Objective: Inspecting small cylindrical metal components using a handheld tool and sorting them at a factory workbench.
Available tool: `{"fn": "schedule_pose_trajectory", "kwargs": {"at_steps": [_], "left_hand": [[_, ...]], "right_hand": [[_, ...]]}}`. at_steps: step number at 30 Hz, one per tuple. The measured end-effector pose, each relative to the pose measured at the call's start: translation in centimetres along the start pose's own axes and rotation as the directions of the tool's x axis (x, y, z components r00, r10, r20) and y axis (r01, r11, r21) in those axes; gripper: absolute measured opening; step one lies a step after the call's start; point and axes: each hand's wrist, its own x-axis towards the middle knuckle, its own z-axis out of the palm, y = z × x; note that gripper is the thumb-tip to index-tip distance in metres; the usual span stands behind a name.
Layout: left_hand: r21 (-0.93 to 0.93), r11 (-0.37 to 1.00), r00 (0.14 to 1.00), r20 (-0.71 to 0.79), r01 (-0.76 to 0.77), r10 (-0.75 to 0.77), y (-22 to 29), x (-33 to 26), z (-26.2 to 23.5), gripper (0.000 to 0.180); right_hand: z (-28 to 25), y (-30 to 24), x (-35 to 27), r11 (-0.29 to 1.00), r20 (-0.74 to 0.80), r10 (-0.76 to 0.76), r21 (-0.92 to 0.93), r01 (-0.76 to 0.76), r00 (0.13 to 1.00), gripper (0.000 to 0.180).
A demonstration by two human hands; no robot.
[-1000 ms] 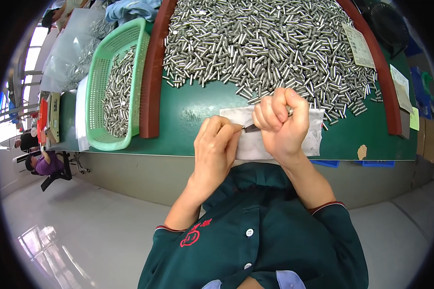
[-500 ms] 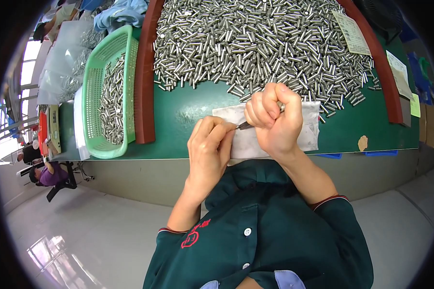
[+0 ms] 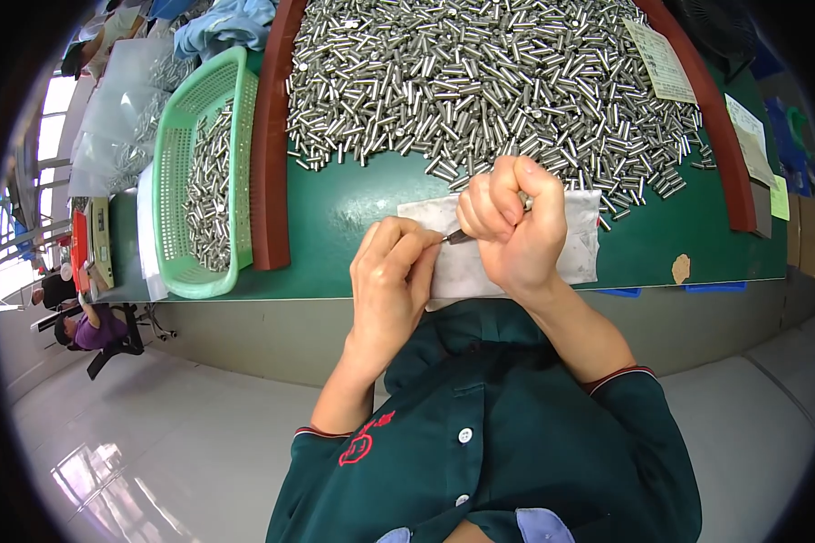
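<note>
Right hand point(image 3: 509, 226) is curled into a loose fist over a white cloth point(image 3: 570, 244) spread on the green table point(image 3: 335, 217); it grips a small metal pin point(image 3: 457, 236) whose dark tip pokes out from the fist on the side facing the left hand. Left hand point(image 3: 391, 276) sits just beside it, fingers bent, thumb and forefinger closed on or at that exposed tip; whether they truly pinch it or only touch cannot be told from this view. Long axis of the pin: roughly level across the picture, tip pointing to the person's left, slightly downward, the rest buried in the right fist. A second glint of metal shows at the top of the right fist, possibly another pin held in reserve; not certain. So the pin lies between the two hands, held mainly by the right, its free end nearer the left. Behind the hands a large heap of like silver pins point(image 3: 480, 81) fills the bay inside a red-brown border point(image 3: 269, 154); a green mesh basket point(image 3: 177, 181) with more pins stands to the left of that border, well apart from both hands
</note>
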Motion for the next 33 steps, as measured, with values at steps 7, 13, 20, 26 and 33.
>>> {"fn": "schedule_pose_trajectory", "kwargs": {"at_steps": [7, 13, 20, 26, 33], "left_hand": [[-0.027, 1.000, 1.000, 0.009, 0.010, -0.010, -0.1, 0.2, 0.0, 0.009], [-0.050, 0.999, 1.000, -0.009, 0.003, -0.003, -0.3, 0.2, 0.2, 0.010], [-0.045, 0.999, 1.000, -0.020, -0.009, 0.008, -0.4, 0.2, 0.1, 0.009], [-0.073, 0.997, 1.000, -0.002, -0.016, 0.016, -0.6, 0.4, -0.6, 0.007], [-0.873, 0.291, 0.888, 0.274, 0.390, -0.369, -2.6, 0.6, -1.9, 0.012]], "right_hand": [[0.2, 0.2, 0.1, 0.997, 0.007, -0.006, -0.075, 0.007, 1.000, 0.037], [1.2, 0.6, -0.3, 0.979, 0.032, -0.064, -0.191, 0.069, 0.997, 0.037], [1.7, 0.8, 0.2, 0.966, 0.022, -0.075, -0.248, 0.078, 0.997, 0.038], [0.9, 0.3, 0.2, 0.993, 0.001, -0.024, -0.118, 0.024, 1.000, 0.036], [0.8, 0.4, 0.1, 0.995, -0.009, -0.025, -0.095, 0.024, 1.000, 0.036]]}}
